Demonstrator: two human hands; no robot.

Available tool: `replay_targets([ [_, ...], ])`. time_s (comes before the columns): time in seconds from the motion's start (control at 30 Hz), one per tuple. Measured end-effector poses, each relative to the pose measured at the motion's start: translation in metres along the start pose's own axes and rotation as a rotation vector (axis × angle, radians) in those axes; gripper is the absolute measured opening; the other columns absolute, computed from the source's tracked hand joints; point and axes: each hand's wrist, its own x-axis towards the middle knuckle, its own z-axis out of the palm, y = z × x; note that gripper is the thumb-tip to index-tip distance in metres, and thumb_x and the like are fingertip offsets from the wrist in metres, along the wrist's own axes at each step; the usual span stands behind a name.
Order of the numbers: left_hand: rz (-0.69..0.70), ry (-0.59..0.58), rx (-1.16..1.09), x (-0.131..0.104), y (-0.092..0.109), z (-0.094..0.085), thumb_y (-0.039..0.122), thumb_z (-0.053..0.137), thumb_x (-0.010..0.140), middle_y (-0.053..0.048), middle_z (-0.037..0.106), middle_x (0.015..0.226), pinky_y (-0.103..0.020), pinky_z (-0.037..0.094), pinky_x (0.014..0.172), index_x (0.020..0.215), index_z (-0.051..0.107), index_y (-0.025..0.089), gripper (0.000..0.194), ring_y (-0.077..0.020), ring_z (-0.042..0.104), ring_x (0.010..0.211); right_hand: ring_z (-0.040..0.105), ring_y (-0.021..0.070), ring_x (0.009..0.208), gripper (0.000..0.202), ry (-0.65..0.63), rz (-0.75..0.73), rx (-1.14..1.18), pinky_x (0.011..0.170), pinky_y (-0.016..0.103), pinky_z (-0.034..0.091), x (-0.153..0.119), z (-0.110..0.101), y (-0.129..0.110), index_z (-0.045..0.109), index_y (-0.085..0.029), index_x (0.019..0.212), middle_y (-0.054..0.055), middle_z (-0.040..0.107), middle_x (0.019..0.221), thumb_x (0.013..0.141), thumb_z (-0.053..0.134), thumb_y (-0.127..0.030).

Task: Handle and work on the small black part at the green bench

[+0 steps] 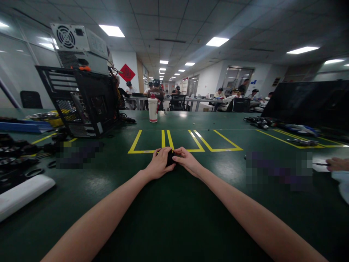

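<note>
A small black object (170,157) with a rounded outline is held between my two hands, just above or on the green table (174,211); its kind is too dark to make out. My left hand (159,164) wraps around it from the left, fingers over its top and thumb below. From the right, the fingertips of my right hand (188,162) pinch at its edge, where a tiny yellowish bit shows. Both hands are at the near edge of the yellow tape outlines (163,140) on the tabletop.
At left stands an open black computer case (95,102) with a power supply (79,38) on top. A white cup (153,109) stands farther back. A white block (25,196) lies front left. At right are metal parts (302,142) and another person's hand (339,164) holding a pen.
</note>
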Motion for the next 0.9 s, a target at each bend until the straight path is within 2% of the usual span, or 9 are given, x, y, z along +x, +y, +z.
replay_targets([
  [0.13, 0.003, -0.003, 0.005, -0.0003, -0.0001, -0.0004, 0.034, 0.05, 0.076, -0.011, 0.039, 0.117, -0.044, 0.023, 0.096, 0.118, 0.025, 0.017, 0.052, -0.024, 0.036, 0.111, 0.05, 0.0153, 0.092, 0.03, 0.025, 0.016, 0.0, 0.082, 0.035, 0.04, 0.0012, 0.0018, -0.001, 0.051, -0.022, 0.088, 0.001, 0.055, 0.09, 0.062, 0.065, -0.027],
  [0.3, 0.004, 0.003, 0.004, -0.0005, -0.0008, 0.0003, 0.033, 0.051, 0.075, -0.011, 0.04, 0.116, -0.043, 0.023, 0.095, 0.118, 0.025, 0.017, 0.053, -0.0236, 0.037, 0.11, 0.05, 0.016, 0.095, 0.032, -0.001, 0.067, 0.029, 0.086, 0.036, 0.038, 0.0032, 0.0006, -0.0016, 0.053, -0.021, 0.092, 0.002, 0.054, 0.097, 0.062, 0.065, -0.025],
  [0.47, 0.0, 0.016, -0.004, -0.0003, -0.001, 0.0018, 0.031, 0.051, 0.074, -0.01, 0.041, 0.116, -0.044, 0.024, 0.095, 0.118, 0.025, 0.018, 0.052, -0.0238, 0.037, 0.11, 0.051, 0.0144, 0.092, 0.038, -0.029, -0.008, 0.019, 0.086, 0.035, 0.038, 0.0016, 0.0004, -0.0004, 0.051, -0.023, 0.088, 0.0, 0.054, 0.095, 0.055, 0.069, -0.018],
  [0.57, 0.0, 0.018, -0.002, 0.0, -0.0008, 0.0016, 0.032, 0.052, 0.074, -0.01, 0.041, 0.116, -0.044, 0.024, 0.095, 0.117, 0.025, 0.017, 0.053, -0.0242, 0.037, 0.111, 0.051, 0.0143, 0.091, 0.032, 0.008, -0.015, -0.008, 0.083, 0.034, 0.04, 0.0008, 0.0015, 0.0006, 0.051, -0.022, 0.087, 0.0, 0.055, 0.092, 0.059, 0.067, -0.024],
  [0.73, -0.008, -0.01, 0.0, 0.0, 0.0, -0.0013, 0.033, 0.05, 0.075, -0.011, 0.04, 0.117, -0.043, 0.023, 0.095, 0.117, 0.026, 0.017, 0.051, -0.0237, 0.037, 0.111, 0.051, 0.0161, 0.092, 0.032, 0.051, 0.031, -0.017, 0.082, 0.035, 0.04, 0.0022, 0.0025, -0.0002, 0.052, -0.022, 0.091, 0.002, 0.056, 0.091, 0.062, 0.064, -0.03],
  [0.9, -0.005, -0.012, -0.004, -0.0008, -0.0001, -0.0017, 0.034, 0.05, 0.076, -0.01, 0.039, 0.118, -0.044, 0.022, 0.096, 0.119, 0.023, 0.018, 0.053, -0.0239, 0.036, 0.111, 0.051, 0.016, 0.093, 0.033, -0.002, 0.089, 0.035, 0.086, 0.036, 0.038, 0.004, 0.0008, -0.002, 0.053, -0.019, 0.091, 0.003, 0.055, 0.096, 0.062, 0.065, -0.025],
])
